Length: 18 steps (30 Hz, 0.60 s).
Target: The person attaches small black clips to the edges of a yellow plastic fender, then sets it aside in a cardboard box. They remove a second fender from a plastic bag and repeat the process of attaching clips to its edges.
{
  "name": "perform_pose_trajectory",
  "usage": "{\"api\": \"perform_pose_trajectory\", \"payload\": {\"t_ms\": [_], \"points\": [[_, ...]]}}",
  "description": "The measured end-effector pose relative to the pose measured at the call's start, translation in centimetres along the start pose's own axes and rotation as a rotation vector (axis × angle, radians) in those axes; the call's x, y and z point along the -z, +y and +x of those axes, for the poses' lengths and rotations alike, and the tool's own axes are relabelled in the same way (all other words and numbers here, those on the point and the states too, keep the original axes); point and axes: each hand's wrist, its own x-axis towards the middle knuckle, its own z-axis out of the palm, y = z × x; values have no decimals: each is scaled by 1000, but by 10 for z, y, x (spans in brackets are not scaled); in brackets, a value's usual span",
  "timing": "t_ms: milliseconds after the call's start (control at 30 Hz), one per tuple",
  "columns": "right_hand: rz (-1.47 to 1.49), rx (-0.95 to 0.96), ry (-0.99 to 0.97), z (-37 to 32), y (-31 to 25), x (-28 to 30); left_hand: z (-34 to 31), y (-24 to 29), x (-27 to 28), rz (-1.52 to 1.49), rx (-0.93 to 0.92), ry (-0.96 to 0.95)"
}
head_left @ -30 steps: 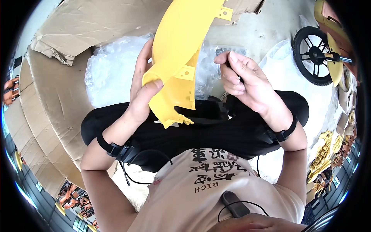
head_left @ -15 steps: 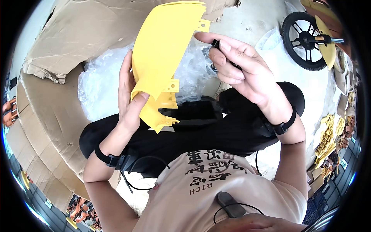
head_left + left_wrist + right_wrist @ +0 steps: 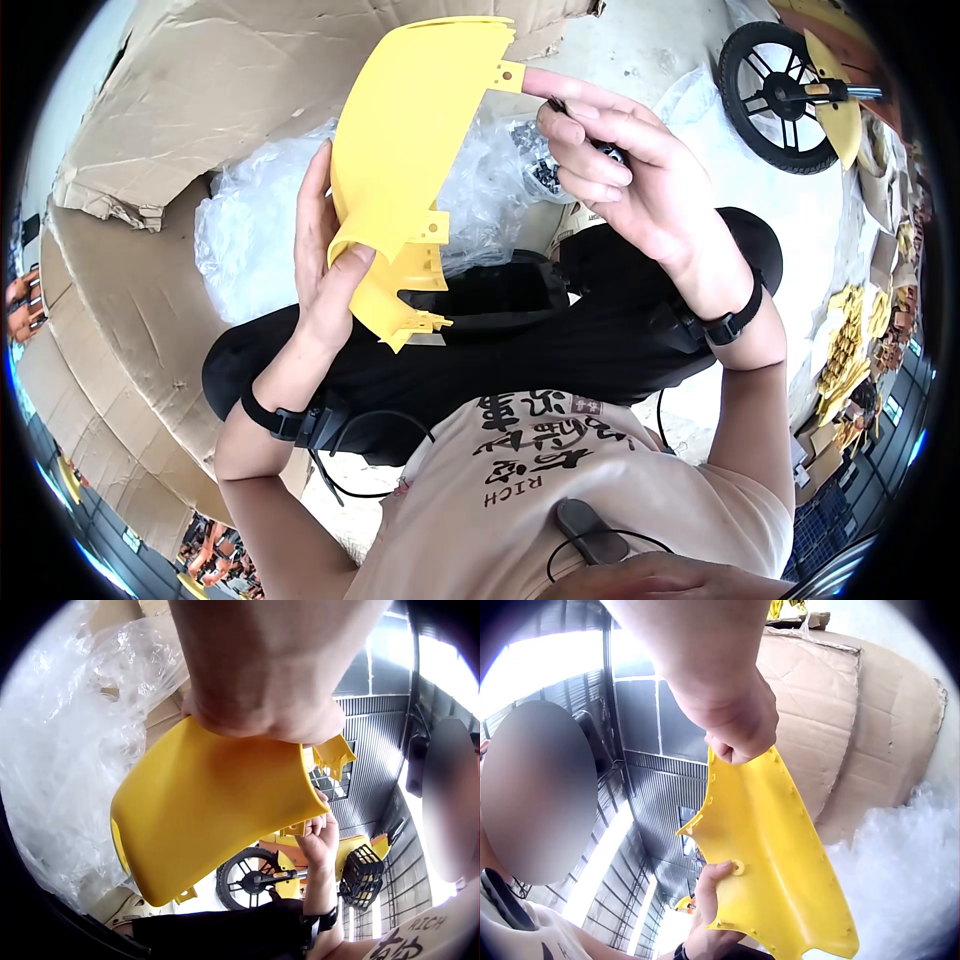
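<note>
A curved yellow plastic cover (image 3: 410, 130) with small holed tabs stands tilted in front of the person. My left hand (image 3: 325, 280) grips its lower left edge, thumb on the near face and fingers behind. Its hollow inner side faces the right wrist view, where the left thumb (image 3: 718, 871) lies near a round boss. My right hand (image 3: 640, 180) holds small black pieces (image 3: 557, 104) in its curled fingers; their exact kind I cannot tell. The index finger of that hand stretches out to the upper tab (image 3: 507, 77), its tip partly hidden there.
Crumpled clear plastic (image 3: 260, 230) lies behind the cover, beside large cardboard sheets (image 3: 220, 90). Small dark parts (image 3: 540, 160) show in clear plastic near the right hand. A black spoked wheel (image 3: 778, 98) stands at the right. A black tray (image 3: 505, 290) sits by the lap.
The yellow cover and left hand have shifted left in the head view. My right hand has come up to the upper tab, its index finger now stretched out to it.
</note>
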Motion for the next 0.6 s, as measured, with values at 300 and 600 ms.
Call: {"api": "perform_pose_trajectory", "payload": {"t_ms": [300,600], "points": [[-126,48,-3,2,5,1,0,2,0,15,-8,14],[-205,39,158,1,2,3,-1,-1,3,64,-19,14]]}}
